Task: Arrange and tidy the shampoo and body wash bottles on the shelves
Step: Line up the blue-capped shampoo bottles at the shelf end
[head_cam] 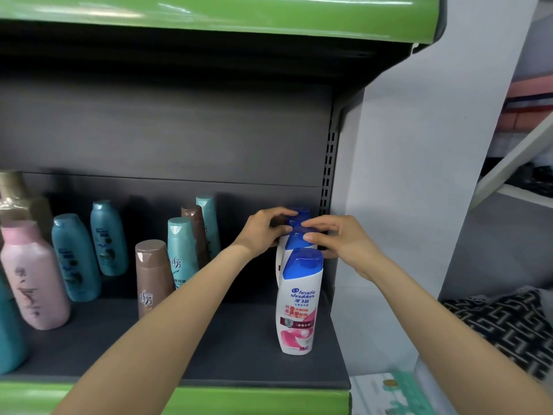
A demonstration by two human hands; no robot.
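Where fingers [311, 236] meet, blue caps [300, 239].

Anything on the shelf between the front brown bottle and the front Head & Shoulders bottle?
No bottle: bare dark shelf between the brown bottle and the Head & Shoulders bottle; only the left forearm crosses above, head view.

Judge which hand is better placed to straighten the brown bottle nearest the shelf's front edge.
Probably the left hand: its forearm already passes just beside that brown bottle, while the right hand sits past the blue-capped white bottles, against the shelf's right end.
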